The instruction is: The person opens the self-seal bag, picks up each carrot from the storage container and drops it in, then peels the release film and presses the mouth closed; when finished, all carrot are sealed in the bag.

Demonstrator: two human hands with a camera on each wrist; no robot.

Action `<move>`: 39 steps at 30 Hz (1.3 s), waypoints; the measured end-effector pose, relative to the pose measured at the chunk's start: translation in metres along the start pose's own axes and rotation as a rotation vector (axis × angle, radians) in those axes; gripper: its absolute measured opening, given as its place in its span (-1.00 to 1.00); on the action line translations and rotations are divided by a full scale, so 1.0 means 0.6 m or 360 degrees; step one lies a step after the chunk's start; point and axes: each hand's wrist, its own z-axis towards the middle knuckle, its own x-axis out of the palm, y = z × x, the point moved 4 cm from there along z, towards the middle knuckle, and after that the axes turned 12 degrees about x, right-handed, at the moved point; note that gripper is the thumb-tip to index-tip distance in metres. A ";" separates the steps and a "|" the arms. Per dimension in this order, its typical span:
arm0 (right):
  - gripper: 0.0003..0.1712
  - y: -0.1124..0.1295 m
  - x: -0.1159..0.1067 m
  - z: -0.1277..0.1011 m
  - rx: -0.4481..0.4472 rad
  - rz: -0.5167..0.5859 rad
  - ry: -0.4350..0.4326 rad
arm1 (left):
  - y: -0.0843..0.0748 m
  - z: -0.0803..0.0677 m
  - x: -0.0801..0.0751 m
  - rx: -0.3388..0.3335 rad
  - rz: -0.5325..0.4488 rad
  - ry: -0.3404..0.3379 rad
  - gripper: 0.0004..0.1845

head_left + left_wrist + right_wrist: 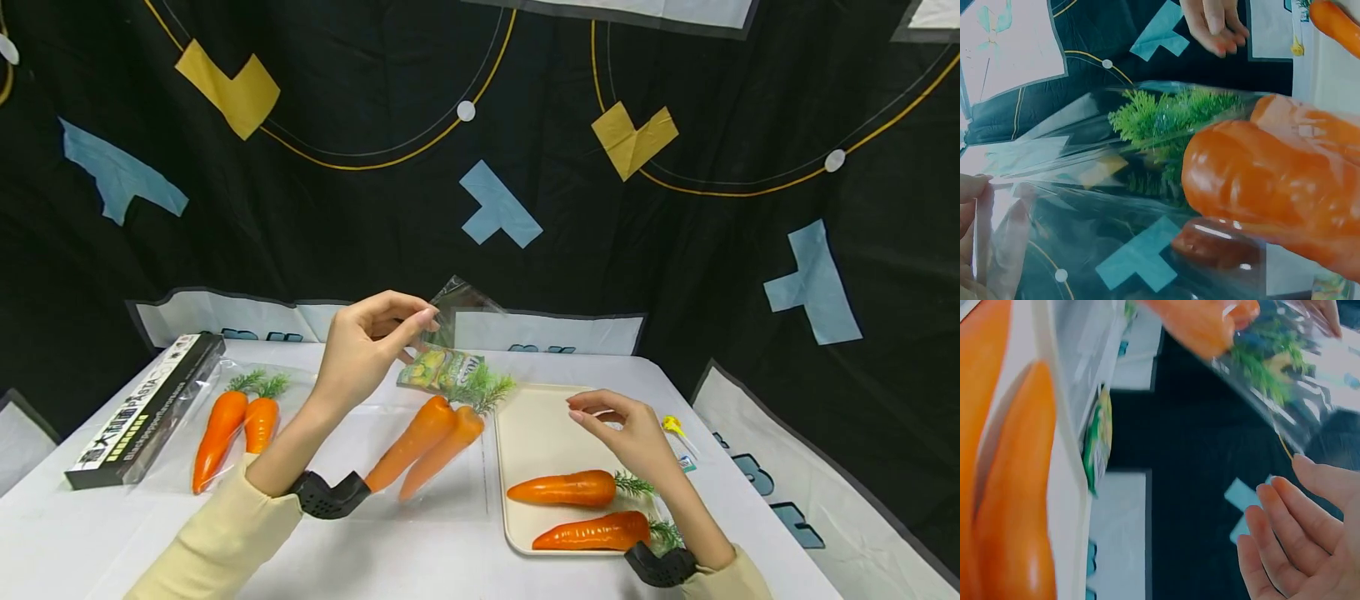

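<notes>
My left hand (367, 343) pinches the gathered top of a clear plastic bag (1063, 156), holding it up over the white table. Two orange carrots (412, 442) with feathery green tops (1166, 119) hang inside it at a slant. To the right, my right hand (630, 433) hovers over a cream tray (528, 433), fingers loosely bent and nothing between them. In the right wrist view its fingers (1297, 531) are apart from the bag. Two more carrots, an upper one (566, 489) and a lower one (596, 532), lie on the tray.
At the left, another clear bag with two carrots (221, 429) lies beside a long black-and-white box (142, 408). Behind the held bag is a green printed packet (438, 369). A small yellow item (672, 423) sits right of the tray; a black curtain (360, 225) hangs behind.
</notes>
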 end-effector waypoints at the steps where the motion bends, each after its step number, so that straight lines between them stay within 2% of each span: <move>1: -0.78 0.005 0.009 0.006 0.0003 0.0029 0.0034 | -0.001 0.001 0.002 0.0007 -0.0014 -0.0006 -0.89; 6: -0.66 0.006 0.048 0.039 0.0035 0.0195 0.0150 | -0.009 0.004 0.011 0.0045 -0.0089 -0.0023 -0.90; 12: -0.64 0.022 0.068 0.054 0.0059 0.0479 0.0230 | -0.013 0.002 0.012 0.0049 -0.0136 -0.0053 -0.91; 19: -0.77 0.041 0.073 0.050 0.0015 0.0613 0.0103 | -0.012 -0.008 0.000 0.0017 -0.0123 -0.0077 -0.89; 27: -0.86 0.061 0.068 0.044 -0.0133 0.0644 -0.0058 | -0.002 -0.032 -0.028 -0.0033 -0.0081 -0.0181 -0.88; 31: -0.88 0.074 0.062 0.037 -0.0205 0.0638 -0.0117 | 0.001 -0.042 -0.043 -0.0035 -0.0015 -0.0189 -0.86; 36: -0.88 0.093 0.052 0.028 -0.0312 0.0711 -0.0124 | -0.001 -0.052 -0.059 -0.0054 -0.0044 -0.0153 -0.84; 39: -0.88 0.100 0.050 0.026 -0.0339 0.0755 -0.0085 | -0.001 -0.060 -0.065 -0.0125 -0.0111 -0.0140 -0.83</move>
